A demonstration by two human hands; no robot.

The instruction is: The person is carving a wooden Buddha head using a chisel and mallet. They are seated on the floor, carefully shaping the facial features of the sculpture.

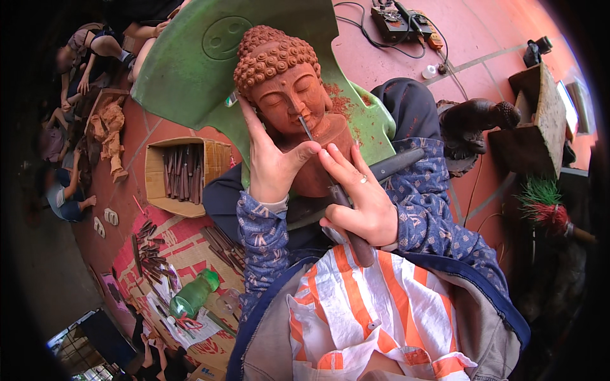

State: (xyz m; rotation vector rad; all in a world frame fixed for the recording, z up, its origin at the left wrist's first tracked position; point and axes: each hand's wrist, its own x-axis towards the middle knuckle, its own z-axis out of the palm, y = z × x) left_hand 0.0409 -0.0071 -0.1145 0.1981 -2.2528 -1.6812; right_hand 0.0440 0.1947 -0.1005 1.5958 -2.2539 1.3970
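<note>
A reddish-brown carved wooden Buddha bust with tight curls leans back on a green plastic chair in front of me. My left hand cups the side of its cheek and neck, the thumb reaching across to the blade. In my right hand is a carving chisel with a dark wooden handle, its thin metal blade pointing up at the mouth and nose of the carving. The fingertips of that hand rest against the bust's chest near the blade. Reddish wood shavings lie beside the neck.
On my left stand a cardboard box of chisels, more loose chisels, a green bottle and another carving. A corded device, a dark carved figure and a wooden box are on the right. Other people sit far left.
</note>
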